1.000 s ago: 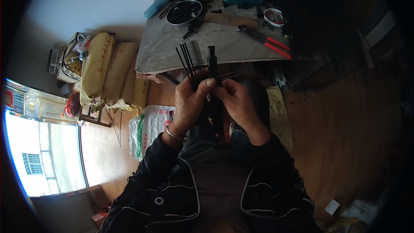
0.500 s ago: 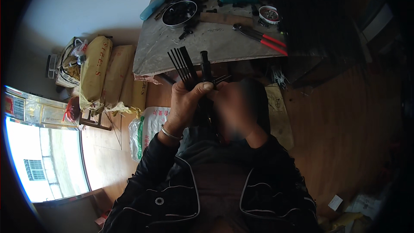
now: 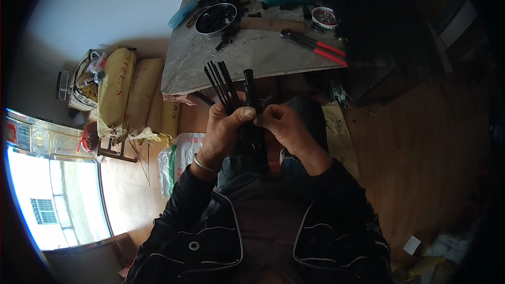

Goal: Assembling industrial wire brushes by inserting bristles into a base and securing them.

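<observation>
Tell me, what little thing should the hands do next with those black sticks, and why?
Probably the right hand should nudge the thick black rod in beside the thin black sticks. The left hand grips the sticks fanned out and upright, while the rod stands just apart from them, pinched where both hands meet.

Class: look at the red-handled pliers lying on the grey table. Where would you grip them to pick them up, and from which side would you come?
Grip the pliers by the two red handles, probably near their middle, coming from above and from the table's right, where the handles point. They lie flat with bare tabletop around them. The dark jaw end points toward the metal bowl and clutter, so it is a poorer hold.
</observation>
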Available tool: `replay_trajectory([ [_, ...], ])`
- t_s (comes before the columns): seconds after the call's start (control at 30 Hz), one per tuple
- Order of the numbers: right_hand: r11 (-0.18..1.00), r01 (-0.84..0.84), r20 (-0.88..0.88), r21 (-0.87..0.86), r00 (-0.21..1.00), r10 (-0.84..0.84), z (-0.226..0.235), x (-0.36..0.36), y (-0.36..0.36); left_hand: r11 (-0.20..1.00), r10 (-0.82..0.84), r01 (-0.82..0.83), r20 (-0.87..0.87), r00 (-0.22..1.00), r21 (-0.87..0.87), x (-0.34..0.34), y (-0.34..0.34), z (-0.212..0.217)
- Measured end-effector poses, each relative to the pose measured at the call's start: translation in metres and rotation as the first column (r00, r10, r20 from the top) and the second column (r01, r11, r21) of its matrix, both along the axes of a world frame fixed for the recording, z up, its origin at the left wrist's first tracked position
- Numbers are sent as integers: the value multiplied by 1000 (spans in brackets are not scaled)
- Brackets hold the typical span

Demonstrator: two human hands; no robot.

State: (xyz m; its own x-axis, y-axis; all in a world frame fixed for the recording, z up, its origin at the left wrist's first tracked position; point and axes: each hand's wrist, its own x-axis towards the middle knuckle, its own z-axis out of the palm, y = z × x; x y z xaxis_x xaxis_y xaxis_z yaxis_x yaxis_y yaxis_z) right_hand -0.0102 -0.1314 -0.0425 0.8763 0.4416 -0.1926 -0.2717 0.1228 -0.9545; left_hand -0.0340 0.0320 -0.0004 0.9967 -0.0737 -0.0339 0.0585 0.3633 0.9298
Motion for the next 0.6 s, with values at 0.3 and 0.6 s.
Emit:
replay_trajectory([
  [0.3,994,-113,3,-9,994,113,32,-2,-22,994,-112,111,-32,993,-18,0,1,8],
  [0.6,992,-100,-122,81,986,109,13,-2,-20,940,-340,339,-25,940,-41,7,3,14],
])
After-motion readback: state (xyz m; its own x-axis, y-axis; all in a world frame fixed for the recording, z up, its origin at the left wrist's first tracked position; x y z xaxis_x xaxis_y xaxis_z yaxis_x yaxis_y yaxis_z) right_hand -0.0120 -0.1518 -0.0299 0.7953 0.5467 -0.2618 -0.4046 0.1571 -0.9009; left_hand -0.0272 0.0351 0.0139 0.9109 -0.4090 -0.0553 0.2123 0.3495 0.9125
